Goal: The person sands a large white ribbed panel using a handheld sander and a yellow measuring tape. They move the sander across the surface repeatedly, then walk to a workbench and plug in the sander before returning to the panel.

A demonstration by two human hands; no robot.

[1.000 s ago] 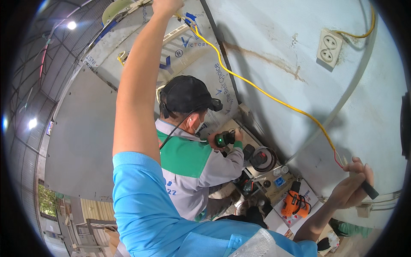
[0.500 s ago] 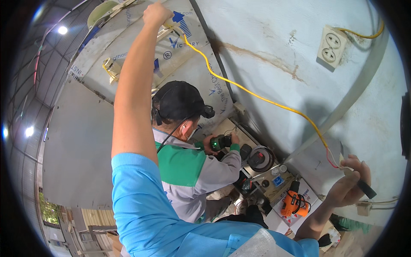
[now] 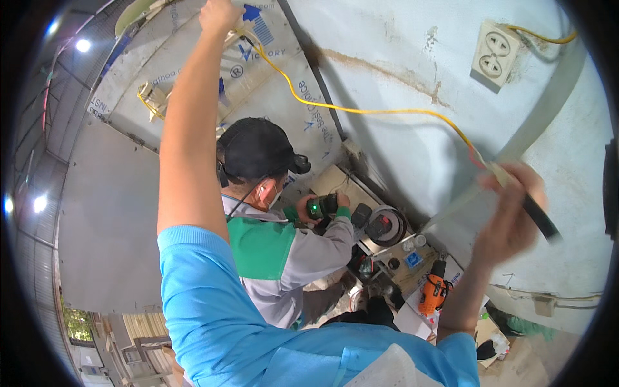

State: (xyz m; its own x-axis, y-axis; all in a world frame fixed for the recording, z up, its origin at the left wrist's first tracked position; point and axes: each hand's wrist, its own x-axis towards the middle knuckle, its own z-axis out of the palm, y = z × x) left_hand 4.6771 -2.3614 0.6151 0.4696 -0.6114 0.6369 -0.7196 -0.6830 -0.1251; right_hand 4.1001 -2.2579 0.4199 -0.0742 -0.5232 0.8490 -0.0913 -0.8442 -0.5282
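Observation:
My left hand [image 3: 219,15] is raised at the upper left, fingers closed against the printed panel; what they grip is hidden. Beside it begins a yellow cable [image 3: 361,111], which runs slackly across to the right. Its other end, with a bit of red wire showing, reaches my right hand [image 3: 506,222]. That hand is blurred but closed around the cable end, near a pale piece [image 3: 498,173]. A dark, stick-shaped thing [image 3: 540,218] juts from the same hand, down and to the right; its kind is unclear.
A co-worker in a black cap [image 3: 258,149] bends below my left arm, holding a dark device with a green light [image 3: 317,208]. An orange power tool [image 3: 433,293] lies at the lower right. The wall has a double socket [image 3: 495,55]. Beside the cable's start is the printed panel [image 3: 193,106].
My right hand has risen and moved slightly left with the cable end, so the cable hangs in a flatter, slacker curve. The left hand stays closed at the same part of the panel.

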